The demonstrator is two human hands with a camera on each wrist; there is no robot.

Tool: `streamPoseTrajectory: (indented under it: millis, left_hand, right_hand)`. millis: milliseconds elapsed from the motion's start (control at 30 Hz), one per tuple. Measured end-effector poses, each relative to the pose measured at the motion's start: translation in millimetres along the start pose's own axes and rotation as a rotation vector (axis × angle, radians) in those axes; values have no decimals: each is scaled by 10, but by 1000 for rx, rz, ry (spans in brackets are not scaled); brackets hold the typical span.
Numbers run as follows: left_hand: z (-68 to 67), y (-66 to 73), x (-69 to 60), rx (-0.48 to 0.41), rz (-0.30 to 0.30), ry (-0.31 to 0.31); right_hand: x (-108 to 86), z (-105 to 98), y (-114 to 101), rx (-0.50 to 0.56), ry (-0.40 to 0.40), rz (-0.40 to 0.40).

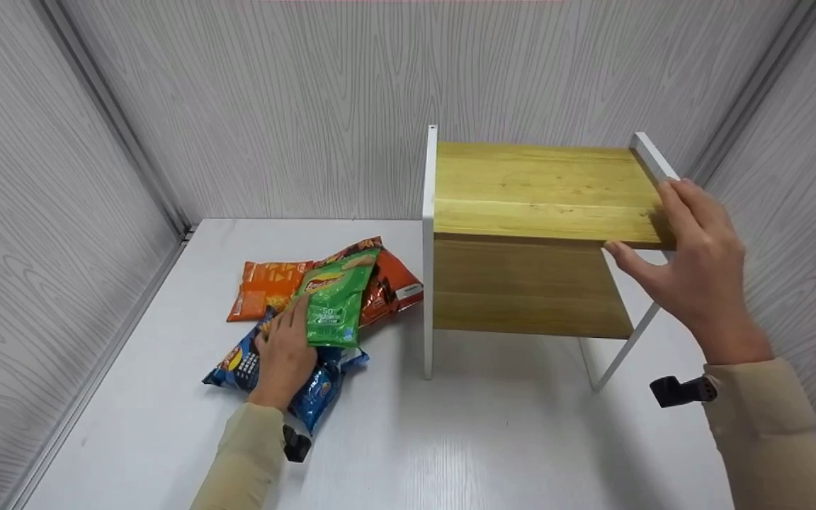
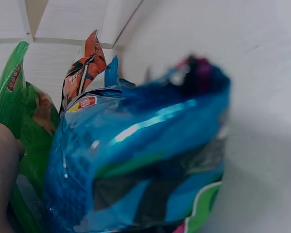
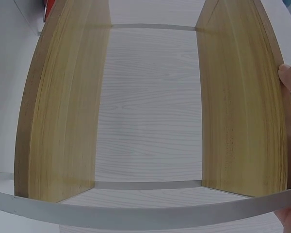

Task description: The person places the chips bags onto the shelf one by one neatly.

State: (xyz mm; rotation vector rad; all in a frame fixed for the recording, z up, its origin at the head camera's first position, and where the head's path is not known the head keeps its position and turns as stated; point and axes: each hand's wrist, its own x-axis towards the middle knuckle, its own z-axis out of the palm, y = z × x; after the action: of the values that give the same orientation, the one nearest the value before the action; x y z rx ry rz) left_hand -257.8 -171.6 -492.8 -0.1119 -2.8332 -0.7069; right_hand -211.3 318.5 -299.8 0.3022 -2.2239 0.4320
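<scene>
My left hand (image 1: 286, 358) pinches the left edge of a green chip bag (image 1: 337, 301), fingers on its near face, thumb hidden in the head view. Under and beside that hand lie blue chip bags (image 1: 316, 389); one large blue bag (image 2: 136, 160) fills the middle of the left wrist view. My right hand (image 1: 709, 262) grips the front right corner of a two-tier shelf rack (image 1: 542, 191). Its thumb touches the upper board's front edge, and its fingers lie over the white side rail. The right wrist view looks through the rack's side between both boards.
Behind the green bag lie an orange snack bag (image 1: 273, 280) and a red-orange bag (image 1: 397, 280), the latter close to the rack's left leg (image 1: 428, 297). Pale wood-grain panels (image 1: 295, 106) enclose the white table (image 1: 132, 397) at the back and both sides.
</scene>
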Motion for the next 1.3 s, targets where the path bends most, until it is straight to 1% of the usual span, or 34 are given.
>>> streamPoseTrajectory:
  millis: [200, 300, 433, 600, 700, 800, 933, 1100, 1300]
  left_hand:
    - [-20, -4, 21, -84, -48, 11]
    - [-38, 2, 32, -130, -59, 35]
    - [-47, 5, 44, -186, -44, 85]
    - [-42, -5, 57, -216, -5, 148]
    - [-54, -2, 65, -243, -8, 166]
    - [-78, 14, 80, -275, -27, 176]
    - [-132, 60, 111, -323, -45, 187]
    - [-239, 156, 162, -387, -63, 203]
    - [-408, 304, 222, -421, -48, 262]
  right_hand:
    - [2, 24, 10, -2, -4, 3]
    - [10, 38, 11, -2, 0, 1]
    - [19, 57, 9, 4, 14, -5]
    - [25, 78, -4, 9, 33, -20]
    - [26, 87, -11, 0, 29, -20]
    - [26, 97, -10, -4, 27, -22]
    - [28, 107, -6, -2, 30, -26]
    - [26, 109, -4, -6, 31, -23]
    - [28, 108, -5, 2, 41, -30]
